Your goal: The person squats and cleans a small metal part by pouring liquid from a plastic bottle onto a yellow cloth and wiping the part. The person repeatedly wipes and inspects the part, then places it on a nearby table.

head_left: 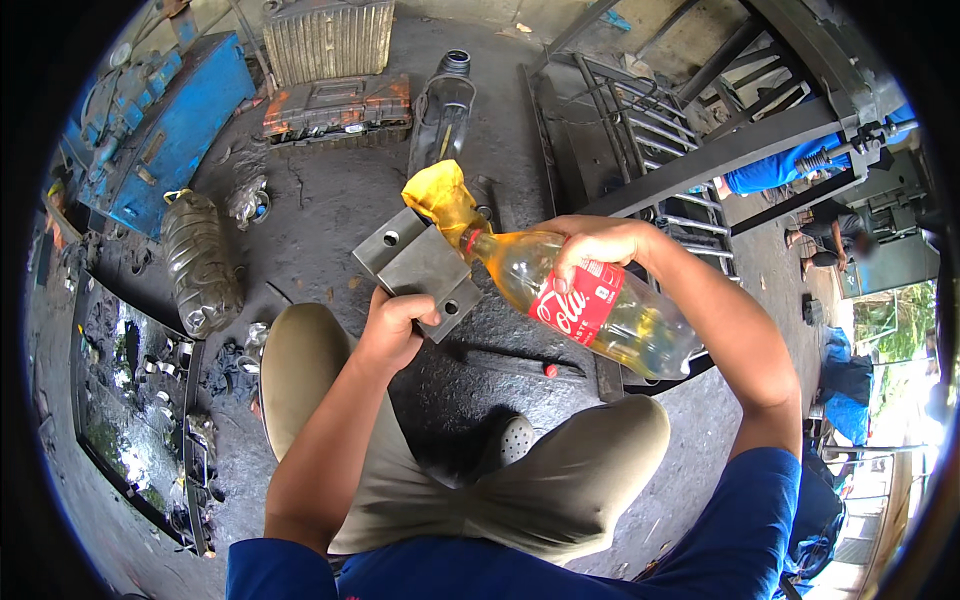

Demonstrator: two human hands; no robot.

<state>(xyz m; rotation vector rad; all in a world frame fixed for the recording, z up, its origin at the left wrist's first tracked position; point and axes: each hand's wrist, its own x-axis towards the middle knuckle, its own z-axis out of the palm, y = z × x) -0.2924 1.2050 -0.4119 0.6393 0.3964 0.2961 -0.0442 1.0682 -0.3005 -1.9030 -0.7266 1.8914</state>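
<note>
I have the left hand [396, 332] pinching the grey metal block [420, 262] above the floor [320, 225], while the right hand [598, 243] curls round the red-labelled bottle [588, 305], held tilted just beside the block.

The block [425, 258] in the left grip [395, 325] is smooth metal with a dull sheen; the bottle [612, 322] in the right grip [604, 242], glossy clear plastic. Left of the left grip, the container [200, 262] is shiny, ribbed plastic; beneath, the floor [290, 235] looks mostly matt.

bright daylight glare, far right
</note>
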